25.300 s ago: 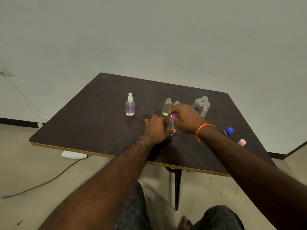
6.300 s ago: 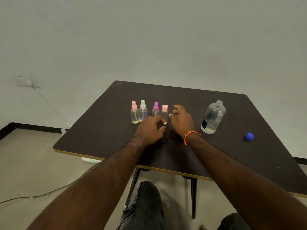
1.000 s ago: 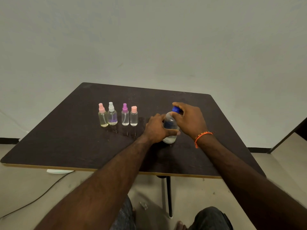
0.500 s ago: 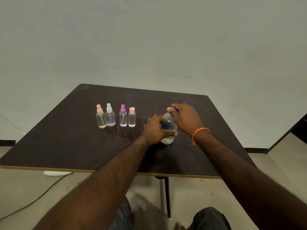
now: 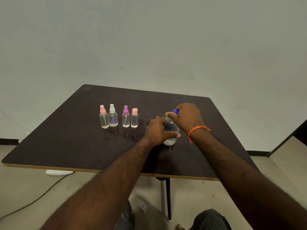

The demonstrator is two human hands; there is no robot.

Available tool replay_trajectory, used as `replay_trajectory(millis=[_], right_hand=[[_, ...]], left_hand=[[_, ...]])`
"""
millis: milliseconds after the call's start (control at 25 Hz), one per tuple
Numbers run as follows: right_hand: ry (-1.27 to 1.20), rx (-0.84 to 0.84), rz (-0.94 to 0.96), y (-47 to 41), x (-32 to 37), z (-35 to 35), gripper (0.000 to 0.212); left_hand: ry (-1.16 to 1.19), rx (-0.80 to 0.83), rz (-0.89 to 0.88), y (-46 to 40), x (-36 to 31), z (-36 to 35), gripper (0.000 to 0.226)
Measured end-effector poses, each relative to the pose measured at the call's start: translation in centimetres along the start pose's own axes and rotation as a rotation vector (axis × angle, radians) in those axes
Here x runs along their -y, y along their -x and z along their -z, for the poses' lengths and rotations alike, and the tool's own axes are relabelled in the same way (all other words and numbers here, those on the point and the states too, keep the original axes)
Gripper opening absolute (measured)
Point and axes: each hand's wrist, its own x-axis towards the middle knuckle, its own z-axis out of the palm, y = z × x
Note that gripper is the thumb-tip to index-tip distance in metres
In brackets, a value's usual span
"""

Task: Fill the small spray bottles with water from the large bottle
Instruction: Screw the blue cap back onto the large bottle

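Note:
Several small spray bottles stand in a row on the dark table (image 5: 66, 143): a pink-topped one (image 5: 104, 119) with yellowish liquid, a white-topped one (image 5: 113, 117), a purple-topped one (image 5: 125, 118) and a pink-capped one (image 5: 134, 118). To their right the large clear bottle (image 5: 171, 130) stands upright. My left hand (image 5: 157, 130) grips its body. My right hand (image 5: 187, 117) is curled round the blue cap (image 5: 175, 111) on its neck.
The table's front edge runs near my forearms. A cable and a white object (image 5: 59, 172) lie on the floor at the left under the table. A dark door frame edge (image 5: 289, 138) shows at the far right.
The large bottle stays in both hands at the same spot. My right hand has shifted slightly on the blue cap. The spray bottles have not moved.

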Motion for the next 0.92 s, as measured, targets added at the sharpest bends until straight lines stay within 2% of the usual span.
replay_trajectory(millis=[160, 240, 280, 400, 560, 640, 720, 840, 920], right_hand=[[0.015, 0.003, 0.005, 0.8, -0.6, -0.1, 0.072], [-0.137, 0.064, 0.048, 1.0, -0.7, 0.4, 0.089], [-0.227, 0.084, 0.083, 1.2, -0.7, 0.7, 0.090], [-0.291, 0.096, 0.188, 1.6, -1.2, 0.8, 0.065], [-0.229, -0.025, 0.137, 1.5, -1.7, 0.5, 0.039], [-0.163, -0.071, 0.085, 1.0, -1.5, 0.5, 0.039], [-0.110, -0.075, 0.041, 0.9, -1.5, 0.5, 0.051], [-0.281, 0.052, 0.108, 1.4, -1.7, 0.0, 0.072], [-0.339, 0.054, 0.166, 1.7, -2.2, -0.5, 0.064]], left_hand=[[0.055, 0.006, 0.006, 0.0, -0.1, 0.1, 0.084], [0.074, 0.005, 0.013, 0.0, 0.0, 0.0, 0.085], [0.066, 0.009, 0.018, 0.0, -0.1, 0.1, 0.083], [0.068, 0.004, 0.021, 0.0, 0.1, 0.0, 0.079], [0.065, -0.015, 0.004, 0.1, 0.2, -0.2, 0.090], [0.064, 0.001, 0.021, 0.1, 0.2, -0.2, 0.088], [0.066, 0.004, 0.028, 0.2, 0.1, -0.1, 0.081], [0.094, 0.010, 0.038, 0.1, 0.2, 0.1, 0.063], [0.093, 0.014, 0.029, 0.0, 0.3, 0.0, 0.066]])
